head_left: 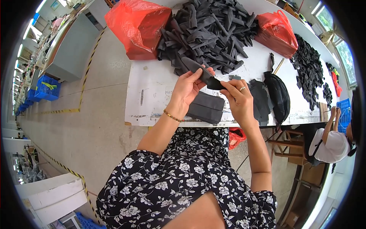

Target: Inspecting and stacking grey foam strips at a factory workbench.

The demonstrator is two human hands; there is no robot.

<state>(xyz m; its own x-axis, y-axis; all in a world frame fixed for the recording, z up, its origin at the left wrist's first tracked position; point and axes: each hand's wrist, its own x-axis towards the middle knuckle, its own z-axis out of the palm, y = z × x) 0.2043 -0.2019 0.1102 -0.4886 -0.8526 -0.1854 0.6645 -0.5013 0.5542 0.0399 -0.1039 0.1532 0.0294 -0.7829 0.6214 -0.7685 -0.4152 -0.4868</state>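
Observation:
Above the near part of the white table (152, 103), a long dark grey fabric piece (192, 65) with a blacker end is stretched between my hands. My left hand (186, 87) grips its middle, thumb on top. At the black end, my right hand (238, 97), with a ring on one finger, pinches the cloth. Below them lies a neat stack of flat dark fabric pieces (206, 108). More dark flat pieces (260, 103) rest right of my right hand, beside a black curved pouch-like bundle (279, 95). Behind my hands rises a big heap of similar dark fabric pieces (213, 28).
Red plastic bags flank the heap, one at left (139, 32) and one at right (276, 34). Small dark pieces (307, 68) spread along the right side. A person in white (331, 145) sits at right, near a wooden stool (286, 144). Blue crates (47, 89) stand far left.

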